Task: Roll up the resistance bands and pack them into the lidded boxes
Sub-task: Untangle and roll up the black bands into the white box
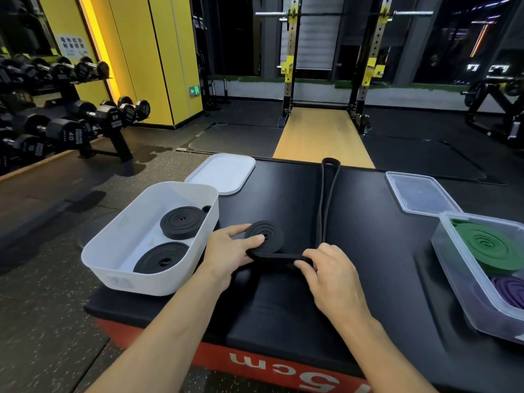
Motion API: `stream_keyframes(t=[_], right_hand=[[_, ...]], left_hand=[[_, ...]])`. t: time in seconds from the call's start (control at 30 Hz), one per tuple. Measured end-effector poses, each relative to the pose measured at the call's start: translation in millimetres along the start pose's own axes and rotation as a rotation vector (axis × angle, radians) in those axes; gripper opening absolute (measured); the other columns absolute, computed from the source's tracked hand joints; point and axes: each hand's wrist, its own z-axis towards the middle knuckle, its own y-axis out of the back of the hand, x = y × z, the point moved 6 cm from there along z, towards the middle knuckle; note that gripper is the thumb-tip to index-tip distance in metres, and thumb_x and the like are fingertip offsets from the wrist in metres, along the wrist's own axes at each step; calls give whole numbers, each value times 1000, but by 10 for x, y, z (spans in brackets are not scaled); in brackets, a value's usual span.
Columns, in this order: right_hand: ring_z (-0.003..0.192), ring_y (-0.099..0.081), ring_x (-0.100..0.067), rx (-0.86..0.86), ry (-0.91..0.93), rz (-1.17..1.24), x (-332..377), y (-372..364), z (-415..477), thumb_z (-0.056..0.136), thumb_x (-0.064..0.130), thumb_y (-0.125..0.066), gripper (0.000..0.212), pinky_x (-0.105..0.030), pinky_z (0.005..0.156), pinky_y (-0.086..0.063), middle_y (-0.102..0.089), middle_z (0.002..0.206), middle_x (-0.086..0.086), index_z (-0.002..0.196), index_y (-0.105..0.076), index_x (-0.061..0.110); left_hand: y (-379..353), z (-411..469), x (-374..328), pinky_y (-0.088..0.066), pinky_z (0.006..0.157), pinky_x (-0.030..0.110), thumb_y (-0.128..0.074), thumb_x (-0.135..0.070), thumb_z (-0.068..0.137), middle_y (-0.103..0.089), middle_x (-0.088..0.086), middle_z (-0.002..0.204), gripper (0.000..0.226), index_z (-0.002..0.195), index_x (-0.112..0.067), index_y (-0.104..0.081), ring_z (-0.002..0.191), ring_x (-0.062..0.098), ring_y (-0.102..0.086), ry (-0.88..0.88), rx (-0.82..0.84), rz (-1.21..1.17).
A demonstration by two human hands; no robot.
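A black resistance band (326, 199) lies on the black padded box top (368, 251), partly wound into a flat coil (269, 232). My left hand (229, 251) holds that coil, with the thumb on its upper face. My right hand (331, 268) pinches the band's flat strip just right of the coil; the loose tail runs away from me to a loop at the far edge. The white box (113, 251) on the left holds two rolled black bands (181, 222) (161, 258). The clear box (465, 293) on the right holds a green roll (487, 245) and a purple roll (510, 290).
The white lid (224, 173) lies behind the white box. A clear lid (419, 194) lies behind the clear box. A dumbbell rack (71, 120) stands on the floor to the left, and a squat rack (326, 66) stands ahead.
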Motion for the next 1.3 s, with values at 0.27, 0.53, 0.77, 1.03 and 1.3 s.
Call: stream_keyframes(t=[0.27, 0.53, 0.77, 1.03, 1.3], right_hand=[[77, -47, -13, 38, 0, -17, -28, -68, -1, 93, 33, -75, 14, -29, 68, -48, -47, 79, 13, 99, -74, 20], [92, -43, -6, 156, 60, 111, -27, -119, 10, 96, 30, -70, 30, -23, 84, -43, -47, 93, 17, 125, -67, 25], [100, -45, -2, 214, 33, 172, -70, -143, 7, 97, 35, -68, 40, -24, 89, -48, -46, 98, 18, 136, -62, 30], [108, -42, -1, 168, 46, 148, -88, -123, 2, 92, 41, -74, 42, -24, 91, -47, -44, 109, 23, 132, -66, 31], [140, -31, 0, 175, 64, 170, -117, -166, 10, 93, 35, -74, 42, -27, 115, -34, -51, 141, 19, 132, -67, 25]], left_hand=[[-66, -42, -21, -63, 80, 28, -82, -9, 87, -81, 5, 100, 34, 118, -18, -74, 94, 20, -79, 37, 186, 224], [-101, 51, -70, -57, 67, 19, -82, -17, 89, -80, -5, 93, 23, 111, -20, -79, 82, 4, -73, 52, 231, 434], [-111, 67, -98, -54, 90, 29, -79, -27, 88, -75, -12, 88, 17, 104, -27, -83, 89, 2, -70, -176, 187, 715], [-103, -30, 76, -32, 109, 34, -50, -52, 103, -44, -14, 111, 47, 144, -32, -58, 117, 13, -44, -439, 53, 1113], [-160, -164, 76, -37, 105, 31, -62, -94, 62, -42, -16, 116, 86, 130, -43, -53, 114, 10, -43, -536, 70, 1214]])
